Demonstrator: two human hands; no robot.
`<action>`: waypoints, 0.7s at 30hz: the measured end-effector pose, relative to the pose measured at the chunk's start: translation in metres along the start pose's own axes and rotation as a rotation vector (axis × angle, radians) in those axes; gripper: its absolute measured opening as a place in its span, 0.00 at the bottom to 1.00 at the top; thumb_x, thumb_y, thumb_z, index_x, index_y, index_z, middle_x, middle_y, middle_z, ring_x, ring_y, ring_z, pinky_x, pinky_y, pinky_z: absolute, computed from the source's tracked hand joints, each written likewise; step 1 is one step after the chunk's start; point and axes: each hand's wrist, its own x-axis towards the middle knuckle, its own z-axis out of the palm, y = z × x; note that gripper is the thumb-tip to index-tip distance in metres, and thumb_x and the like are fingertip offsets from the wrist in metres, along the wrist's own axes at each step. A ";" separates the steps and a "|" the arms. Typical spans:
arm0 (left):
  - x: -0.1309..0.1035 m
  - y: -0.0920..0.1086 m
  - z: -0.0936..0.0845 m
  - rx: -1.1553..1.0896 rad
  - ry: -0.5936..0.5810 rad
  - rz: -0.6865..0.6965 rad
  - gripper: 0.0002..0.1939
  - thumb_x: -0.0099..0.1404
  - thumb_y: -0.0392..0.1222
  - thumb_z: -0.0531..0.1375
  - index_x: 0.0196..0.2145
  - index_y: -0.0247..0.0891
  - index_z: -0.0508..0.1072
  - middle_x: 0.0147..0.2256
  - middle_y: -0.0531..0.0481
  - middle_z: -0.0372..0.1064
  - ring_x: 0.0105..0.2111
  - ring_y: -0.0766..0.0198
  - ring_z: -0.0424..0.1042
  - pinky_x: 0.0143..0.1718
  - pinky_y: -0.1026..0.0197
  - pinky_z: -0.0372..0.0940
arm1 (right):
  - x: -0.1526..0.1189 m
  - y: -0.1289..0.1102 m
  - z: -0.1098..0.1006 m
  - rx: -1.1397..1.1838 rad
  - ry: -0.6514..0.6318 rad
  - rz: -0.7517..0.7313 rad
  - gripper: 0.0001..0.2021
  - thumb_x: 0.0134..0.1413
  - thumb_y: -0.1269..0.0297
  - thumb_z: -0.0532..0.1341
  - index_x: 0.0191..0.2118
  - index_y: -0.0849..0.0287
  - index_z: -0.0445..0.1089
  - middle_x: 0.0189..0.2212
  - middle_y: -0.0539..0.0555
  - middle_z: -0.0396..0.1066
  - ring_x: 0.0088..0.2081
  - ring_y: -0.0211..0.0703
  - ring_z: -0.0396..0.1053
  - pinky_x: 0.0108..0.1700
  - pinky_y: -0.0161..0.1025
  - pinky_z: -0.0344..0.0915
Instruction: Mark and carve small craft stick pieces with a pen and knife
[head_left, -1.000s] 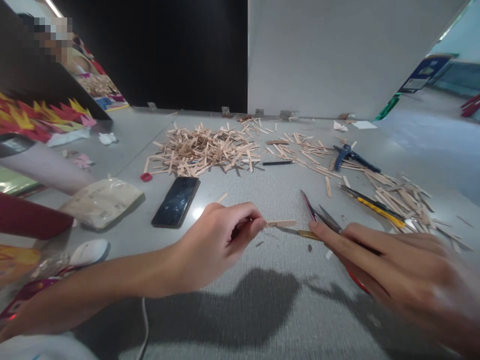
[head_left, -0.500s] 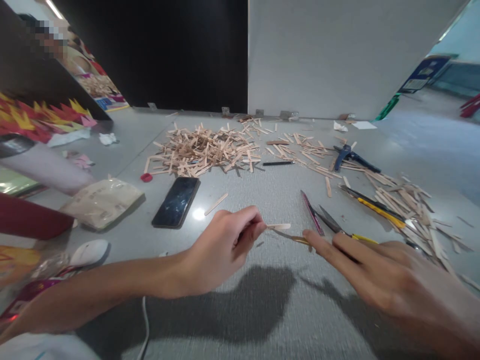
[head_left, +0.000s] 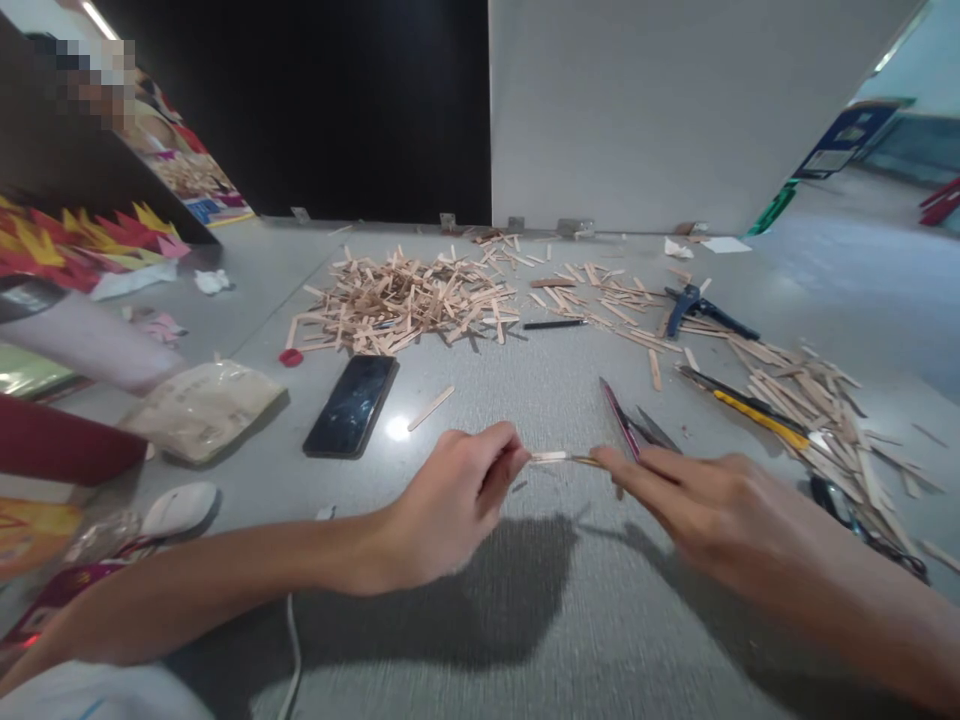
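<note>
My left hand (head_left: 457, 500) pinches one end of a short wooden stick (head_left: 551, 457) above the grey table (head_left: 555, 620). My right hand (head_left: 697, 500) grips a utility knife whose blade (head_left: 583, 461) lies against the stick's right end; the handle is hidden under the fingers. A red-handled cutter (head_left: 619, 415) and a pair of scissors (head_left: 656, 428) lie on the table just behind my right hand.
A big heap of wooden sticks (head_left: 409, 298) lies at the back, more sticks (head_left: 810, 395) at the right with a yellow knife (head_left: 754, 412) and blue pliers (head_left: 694, 308). A black phone (head_left: 351, 404), a loose stick (head_left: 431, 408), a plastic bag (head_left: 202, 405) and a white mouse (head_left: 176, 508) are left.
My right hand has drawn in to the left and back, bringing the blade closer along the stick. The stick's free end now shows shorter. My left hand has barely shifted.
</note>
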 end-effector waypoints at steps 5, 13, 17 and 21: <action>0.001 -0.003 0.001 -0.009 -0.009 -0.027 0.17 0.79 0.43 0.51 0.30 0.41 0.61 0.20 0.64 0.49 0.20 0.70 0.45 0.21 0.66 0.44 | 0.003 -0.019 -0.003 -0.154 0.004 0.028 0.27 0.50 0.81 0.58 0.57 0.73 0.77 0.22 0.52 0.70 0.18 0.41 0.65 0.20 0.39 0.55; 0.001 0.003 -0.002 -0.001 -0.035 -0.031 0.17 0.79 0.43 0.50 0.29 0.42 0.60 0.20 0.63 0.50 0.20 0.70 0.46 0.23 0.65 0.44 | -0.001 -0.018 -0.002 -0.049 -0.034 0.026 0.32 0.47 0.81 0.58 0.61 0.67 0.75 0.30 0.55 0.78 0.17 0.40 0.64 0.20 0.39 0.58; 0.001 -0.001 0.001 0.048 -0.028 -0.035 0.17 0.79 0.43 0.50 0.29 0.42 0.59 0.20 0.63 0.50 0.19 0.69 0.46 0.23 0.64 0.43 | -0.001 -0.020 0.003 -0.003 -0.023 0.058 0.33 0.44 0.83 0.58 0.59 0.70 0.76 0.28 0.54 0.77 0.16 0.39 0.65 0.20 0.39 0.59; 0.007 -0.002 -0.004 0.058 -0.022 -0.038 0.15 0.79 0.44 0.50 0.32 0.42 0.62 0.19 0.64 0.49 0.18 0.69 0.47 0.23 0.64 0.45 | -0.001 -0.013 0.011 0.163 -0.027 0.162 0.34 0.49 0.84 0.55 0.63 0.66 0.74 0.36 0.57 0.81 0.19 0.40 0.71 0.21 0.38 0.64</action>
